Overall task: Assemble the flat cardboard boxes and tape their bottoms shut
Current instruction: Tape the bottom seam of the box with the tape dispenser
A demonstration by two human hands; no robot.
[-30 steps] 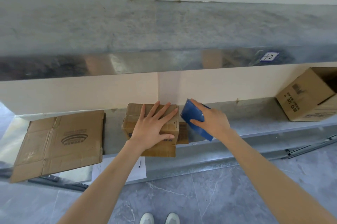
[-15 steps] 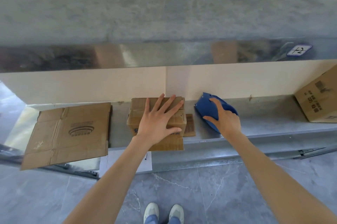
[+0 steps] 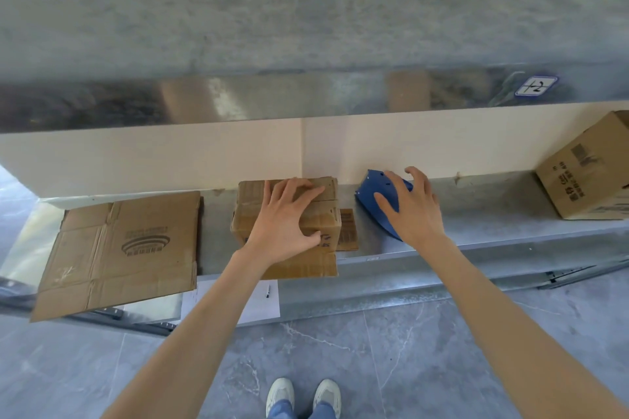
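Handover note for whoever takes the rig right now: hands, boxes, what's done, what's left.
Left hand: rests on top of the small box, mid-shelf.
Right hand: over the blue tool beside that box, thumb on its face; grip unclear.
Flat cardboard: at left, overhanging the shelf edge.
Large box: far right, already formed.
Done: small box folded up; tape on it not visible.
Left: flat cardboard unassembled.

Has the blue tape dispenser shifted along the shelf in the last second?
Yes. The blue tape dispenser has moved right, away from the small box and wall seam, with the right hand on it.
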